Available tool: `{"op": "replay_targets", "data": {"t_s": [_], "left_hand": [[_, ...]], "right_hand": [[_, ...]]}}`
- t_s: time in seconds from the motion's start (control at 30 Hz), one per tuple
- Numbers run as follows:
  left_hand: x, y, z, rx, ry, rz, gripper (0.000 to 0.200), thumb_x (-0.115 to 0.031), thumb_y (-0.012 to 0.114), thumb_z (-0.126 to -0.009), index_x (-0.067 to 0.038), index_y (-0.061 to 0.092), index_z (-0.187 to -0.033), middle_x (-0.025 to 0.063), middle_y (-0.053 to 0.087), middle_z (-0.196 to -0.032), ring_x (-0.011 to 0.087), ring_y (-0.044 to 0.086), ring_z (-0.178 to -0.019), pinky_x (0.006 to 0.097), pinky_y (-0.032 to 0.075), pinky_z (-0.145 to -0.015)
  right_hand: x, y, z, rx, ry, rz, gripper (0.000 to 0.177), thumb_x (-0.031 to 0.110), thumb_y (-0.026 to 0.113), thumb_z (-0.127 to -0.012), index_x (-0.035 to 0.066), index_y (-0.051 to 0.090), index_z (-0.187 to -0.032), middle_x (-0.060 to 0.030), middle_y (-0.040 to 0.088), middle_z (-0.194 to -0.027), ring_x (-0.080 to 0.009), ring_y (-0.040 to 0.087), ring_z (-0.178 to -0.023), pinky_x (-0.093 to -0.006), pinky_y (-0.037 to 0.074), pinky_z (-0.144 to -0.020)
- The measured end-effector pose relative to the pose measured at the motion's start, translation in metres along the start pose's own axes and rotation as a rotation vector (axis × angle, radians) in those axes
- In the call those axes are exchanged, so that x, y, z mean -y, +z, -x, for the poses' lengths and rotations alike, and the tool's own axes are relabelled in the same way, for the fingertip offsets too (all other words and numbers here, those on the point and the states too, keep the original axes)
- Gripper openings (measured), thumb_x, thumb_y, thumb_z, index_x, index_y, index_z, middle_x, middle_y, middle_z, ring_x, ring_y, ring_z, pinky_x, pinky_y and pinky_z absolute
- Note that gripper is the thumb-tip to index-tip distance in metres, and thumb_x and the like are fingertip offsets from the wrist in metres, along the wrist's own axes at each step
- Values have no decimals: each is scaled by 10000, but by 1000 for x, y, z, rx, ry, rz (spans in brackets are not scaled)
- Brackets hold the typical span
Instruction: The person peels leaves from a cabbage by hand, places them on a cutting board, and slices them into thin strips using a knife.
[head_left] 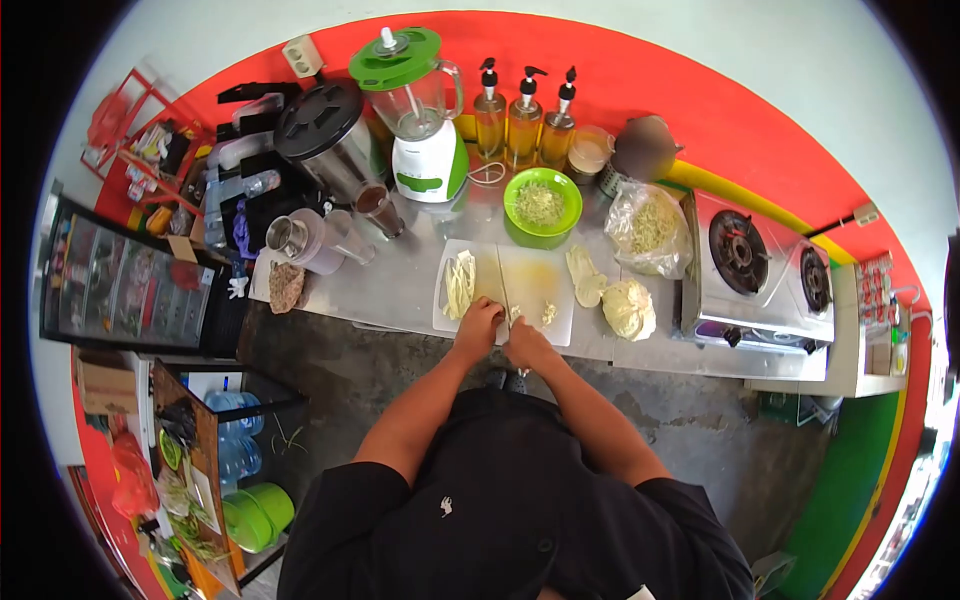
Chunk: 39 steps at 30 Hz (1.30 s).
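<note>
My left hand is at the front of the white cutting board, its fingers bent together over something pale and small that I cannot make out. My right hand is closed around a knife at the board's front edge; a thin blade seems to point away from me across the board. Pale cabbage strips lie on the board's left part, and small pale pieces are to the right of the blade. Right of the board are a loose cabbage leaf and a cabbage head.
Behind the board stands a green bowl of shredded cabbage. A plastic bag of shreds is near the gas stove. The blender, pump bottles and metal container line the counter's back.
</note>
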<state>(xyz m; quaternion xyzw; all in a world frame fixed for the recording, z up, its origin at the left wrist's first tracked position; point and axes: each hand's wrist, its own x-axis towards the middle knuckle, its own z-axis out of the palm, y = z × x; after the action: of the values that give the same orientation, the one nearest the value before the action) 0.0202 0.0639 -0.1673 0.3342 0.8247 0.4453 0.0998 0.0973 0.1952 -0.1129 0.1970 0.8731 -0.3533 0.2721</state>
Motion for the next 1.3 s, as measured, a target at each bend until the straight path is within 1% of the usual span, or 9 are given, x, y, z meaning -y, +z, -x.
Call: {"op": "replay_targets", "data": {"t_s": [0.1,0.23,0.33,0.43,0.6,0.87,1.03,1.13,1.3], "left_hand": [[0,1,0,-26,11,-28,78,-31,650,-864,-11,656,-940,173,611,-941,387,611,-927,445,497,-806],[-3,4,1,-11,-57,-53,73,-31,647,-882,-13,662,-952,171,614,-949,389,620,-943,447,504,-815],[3,5,0,-23,-29,-34,74,-42,652,-893,-20,673,-961,167,616,-958,386,628,-930,439,510,-807],[3,3,2,8,-14,-79,79,-56,661,-898,-28,684,-968,163,620,-964,380,635,-912,433,515,-802],[-4,12,6,-55,-67,-105,70,-69,672,-898,-35,691,-957,154,627,-961,374,633,-925,440,514,-814],[-19,18,9,-148,-119,-144,82,-79,682,-893,-39,700,-962,144,634,-950,371,625,-951,450,515,-831],[-17,27,12,-240,-104,-187,77,-63,681,-887,-35,706,-955,152,633,-950,373,622,-952,454,517,-825],[-17,29,12,-241,-136,-183,77,-51,674,-885,-31,705,-953,156,632,-950,379,621,-952,456,515,-827],[-17,30,14,-218,-168,-134,58,-67,655,-888,-53,680,-939,134,617,-972,371,593,-1004,463,503,-863]], "right_hand": [[-10,27,1,-114,-54,51,503,213,662,-897,-140,421,-1161,-381,668,-1013,-514,674,-1003,-545,547,-886],[-10,27,-5,-111,-44,11,511,237,685,-910,-104,412,-1177,-354,671,-1060,-484,681,-1029,-516,560,-898],[-16,26,-8,-186,-127,-90,488,203,667,-885,-127,423,-1150,-382,664,-1013,-528,663,-994,-563,540,-877],[-23,23,4,-159,-108,-86,467,194,656,-880,-122,424,-1135,-381,663,-999,-529,663,-984,-568,538,-869],[-53,23,14,-322,13,-134,442,184,631,-882,-117,424,-1131,-388,658,-974,-537,663,-951,-567,540,-858],[-38,29,9,-213,-167,-22,477,200,672,-875,-102,416,-1141,-375,664,-964,-535,666,-929,-575,542,-839],[-30,30,12,-161,-178,15,482,249,676,-921,-77,418,-1165,-342,680,-991,-501,686,-939,-545,562,-837],[-28,26,21,-169,-189,17,461,204,683,-889,-88,425,-1136,-353,674,-950,-522,680,-911,-567,560,-819],[-29,25,18,-123,-186,53,476,242,680,-912,-79,420,-1150,-340,679,-993,-503,687,-947,-547,565,-841]]}}
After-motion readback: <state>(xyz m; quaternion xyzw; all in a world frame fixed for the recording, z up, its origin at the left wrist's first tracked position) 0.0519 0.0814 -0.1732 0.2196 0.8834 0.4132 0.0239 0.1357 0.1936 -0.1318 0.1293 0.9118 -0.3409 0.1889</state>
